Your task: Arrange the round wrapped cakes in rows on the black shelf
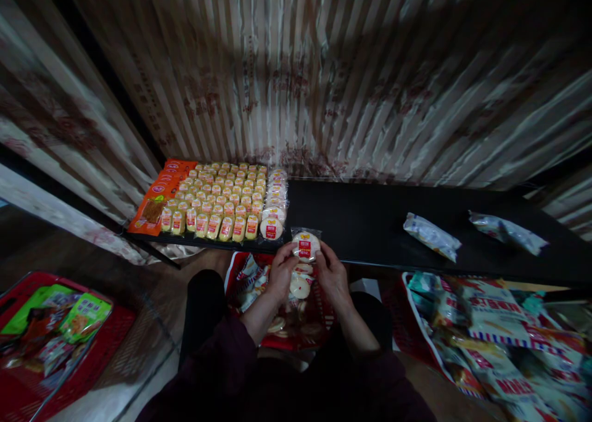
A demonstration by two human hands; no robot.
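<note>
Between them, my left hand (280, 271) and my right hand (333, 275) hold a round packaged cracker (305, 247) in a clear wrapper with a red and white label. My fingers grip its left and right edges, just at the front edge of the black shelf (351, 218). A column of like round packages (272, 221) lies on the shelf to the left. Beyond it stand rows of small yellow wrapped cakes (217, 203) and flat orange packets (157, 203). Under my hands is a red basket (229, 274) with more round packages and striped packets.
Two white packets lie on the shelf's right part, one nearer (432, 235) and one farther (509, 231). A basket (409, 305) of large bags stands at right, a red basket (121, 323) of mixed snacks at left. Pleated curtain (296, 82) hangs behind the shelf.
</note>
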